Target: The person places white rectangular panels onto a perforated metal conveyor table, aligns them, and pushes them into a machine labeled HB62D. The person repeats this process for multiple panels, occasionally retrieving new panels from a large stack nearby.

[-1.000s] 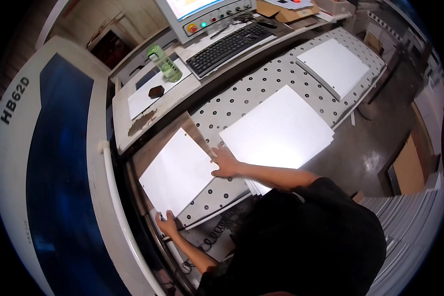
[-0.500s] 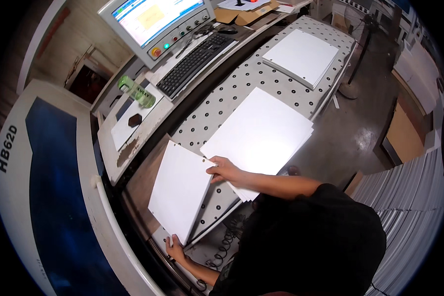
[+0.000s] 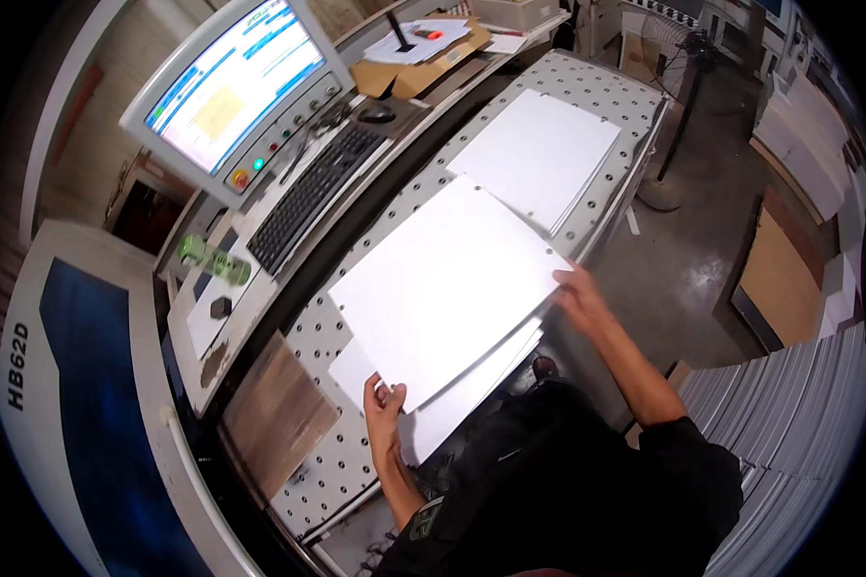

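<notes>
Perforated table: bears white pile, probably because flat top supports it. Held white board: above table middle, overlapping pile; gripped by near-edge corners, likely for even balance. Left hand: thumb and fingers closed on left corner. Right hand: pinching right corner. Green bottle: beyond table; contents, cannot tell.

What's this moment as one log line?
left hand: holding white panel | right hand: holding same panel | underneath: white sheets | beyond: white stack
</notes>
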Available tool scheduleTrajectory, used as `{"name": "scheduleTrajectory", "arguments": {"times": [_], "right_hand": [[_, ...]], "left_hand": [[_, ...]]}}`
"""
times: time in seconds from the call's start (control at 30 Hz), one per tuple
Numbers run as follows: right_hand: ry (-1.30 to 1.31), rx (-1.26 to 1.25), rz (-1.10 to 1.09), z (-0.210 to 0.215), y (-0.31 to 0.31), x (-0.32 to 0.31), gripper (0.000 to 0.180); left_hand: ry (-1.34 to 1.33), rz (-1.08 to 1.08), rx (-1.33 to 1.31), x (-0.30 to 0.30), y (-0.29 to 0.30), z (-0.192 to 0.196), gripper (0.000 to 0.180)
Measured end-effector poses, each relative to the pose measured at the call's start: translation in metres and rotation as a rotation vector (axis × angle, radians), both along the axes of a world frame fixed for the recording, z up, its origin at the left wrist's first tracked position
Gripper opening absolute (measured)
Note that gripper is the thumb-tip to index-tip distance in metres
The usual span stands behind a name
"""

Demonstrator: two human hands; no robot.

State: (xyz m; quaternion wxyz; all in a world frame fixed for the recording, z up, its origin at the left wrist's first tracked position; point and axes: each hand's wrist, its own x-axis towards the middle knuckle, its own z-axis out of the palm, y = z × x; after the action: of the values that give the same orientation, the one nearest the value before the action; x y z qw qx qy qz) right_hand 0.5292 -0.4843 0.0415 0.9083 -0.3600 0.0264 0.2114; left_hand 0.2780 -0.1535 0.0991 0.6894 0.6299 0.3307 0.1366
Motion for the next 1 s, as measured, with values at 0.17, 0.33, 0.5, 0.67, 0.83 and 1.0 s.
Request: {"name": "scheduleTrajectory", "arguments": {"times": [0.17,0.33,0.5,0.67,0.83,1.0], "right_hand": [[0.017,-0.03,-0.143,-0.017,-0.076,0.059,0.041],[0.031,-0.114,-0.304,-0.025,-0.113,0.134,0.041],[-0.124,-0.39,-0.317,0.008,-0.086,0.142,0.046],[-0.367,-0.785,-0.314,-0.017,-0.032,0.127,0.088],[-0.401,-1.103,-0.343,-0.008,-0.021,0.129,0.095],[-0.432,-1.161,-0.348,-0.01,-0.024,0.139,0.093]], "left_hand": [[0.106,-0.26,0.041,0.114,-0.047,-0.001,0.064],[0.12,-0.402,0.028,0.194,-0.09,-0.015,0.068],[0.049,-0.527,-0.016,0.256,-0.128,-0.032,0.065],[0.054,-0.578,0.143,0.306,-0.167,-0.041,0.074],[0.076,-0.548,0.187,0.326,-0.186,-0.034,0.088],[0.104,-0.54,0.659,0.337,-0.183,-0.042,0.095]]}}
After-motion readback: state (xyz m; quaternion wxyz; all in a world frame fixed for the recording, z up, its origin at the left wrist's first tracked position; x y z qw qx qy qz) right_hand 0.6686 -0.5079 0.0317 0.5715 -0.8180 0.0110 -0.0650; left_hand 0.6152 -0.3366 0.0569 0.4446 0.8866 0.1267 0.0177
